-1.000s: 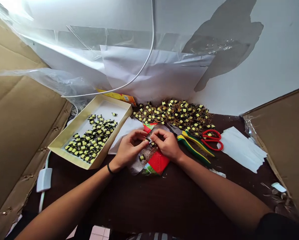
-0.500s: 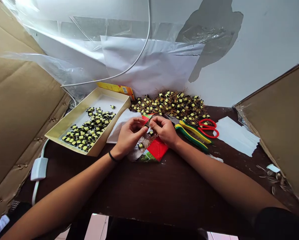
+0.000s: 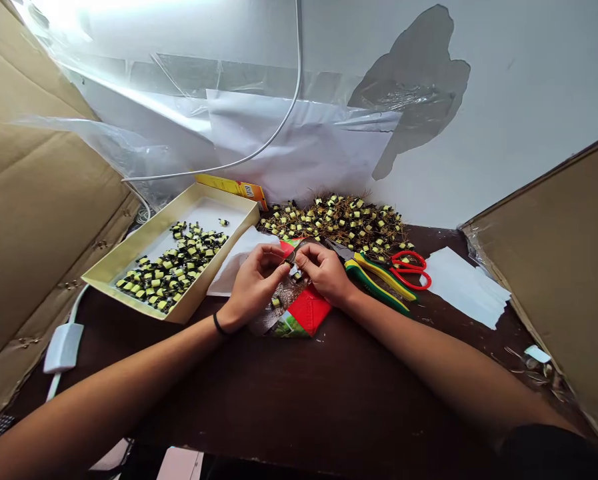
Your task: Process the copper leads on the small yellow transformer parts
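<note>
My left hand (image 3: pixel 257 280) and my right hand (image 3: pixel 325 272) meet over a red-and-silver mat (image 3: pixel 309 311), thumbs and forefingers pinched close together. Between the left fingertips is a small dark coil (image 3: pixel 289 259), mostly hidden. The right fingertips pinch at its thin wires, which are hard to make out. Just below the fingers lies a yellow-and-black coil (image 3: pixel 297 276), and another coil (image 3: pixel 277 302) rests lower on the mat. Behind the hands spreads a heap of yellow-wrapped coils (image 3: pixel 351 220) with long copper wires.
To the left stands a cream box (image 3: pixel 191 303) holding many coils without long wires. Green-and-yellow pliers (image 3: pixel 379 277) and red-handled scissors (image 3: pixel 411 269) lie right of my hands. White paper (image 3: pixel 466 283) is farther right. Cardboard walls flank the dark table (image 3: pixel 279 400); a white cable (image 3: pixel 259 150) hangs behind.
The view has shifted slightly, so everything sits a little lower and further left. Both hands keep their pinch over the mat, with only small finger movement.
</note>
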`<state>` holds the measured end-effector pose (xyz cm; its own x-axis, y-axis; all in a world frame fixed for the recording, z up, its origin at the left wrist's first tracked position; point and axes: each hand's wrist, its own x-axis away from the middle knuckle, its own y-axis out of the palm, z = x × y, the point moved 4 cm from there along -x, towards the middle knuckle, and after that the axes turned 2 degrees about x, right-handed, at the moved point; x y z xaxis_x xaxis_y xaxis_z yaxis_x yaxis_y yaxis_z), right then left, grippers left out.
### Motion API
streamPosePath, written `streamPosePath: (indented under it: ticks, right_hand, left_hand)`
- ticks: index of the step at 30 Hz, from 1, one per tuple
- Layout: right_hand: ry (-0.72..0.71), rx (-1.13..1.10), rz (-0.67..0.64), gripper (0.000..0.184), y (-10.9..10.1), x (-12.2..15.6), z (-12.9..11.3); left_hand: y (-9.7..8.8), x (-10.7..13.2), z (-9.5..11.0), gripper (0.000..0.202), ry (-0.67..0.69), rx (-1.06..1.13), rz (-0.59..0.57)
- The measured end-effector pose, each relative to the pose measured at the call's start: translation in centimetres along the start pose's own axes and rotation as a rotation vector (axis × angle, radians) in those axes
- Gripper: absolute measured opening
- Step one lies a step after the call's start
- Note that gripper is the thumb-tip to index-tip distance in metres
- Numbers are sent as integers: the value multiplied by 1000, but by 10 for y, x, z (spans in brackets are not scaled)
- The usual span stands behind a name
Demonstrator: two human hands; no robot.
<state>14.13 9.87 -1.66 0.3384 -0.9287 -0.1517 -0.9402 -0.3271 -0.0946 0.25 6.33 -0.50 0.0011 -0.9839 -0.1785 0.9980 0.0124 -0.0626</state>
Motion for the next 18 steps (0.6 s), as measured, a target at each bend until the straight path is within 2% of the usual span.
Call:
streamPosePath:
  ticks: [7, 18]
  right_hand:
    - [112, 10, -61, 30, 1, -2, 2]
    - [155, 7, -73, 30, -2, 0, -1]
  left_hand:
    - [0, -2, 2, 24, -5, 58, -51]
    - [-2, -4, -2, 29, -29, 93, -90]
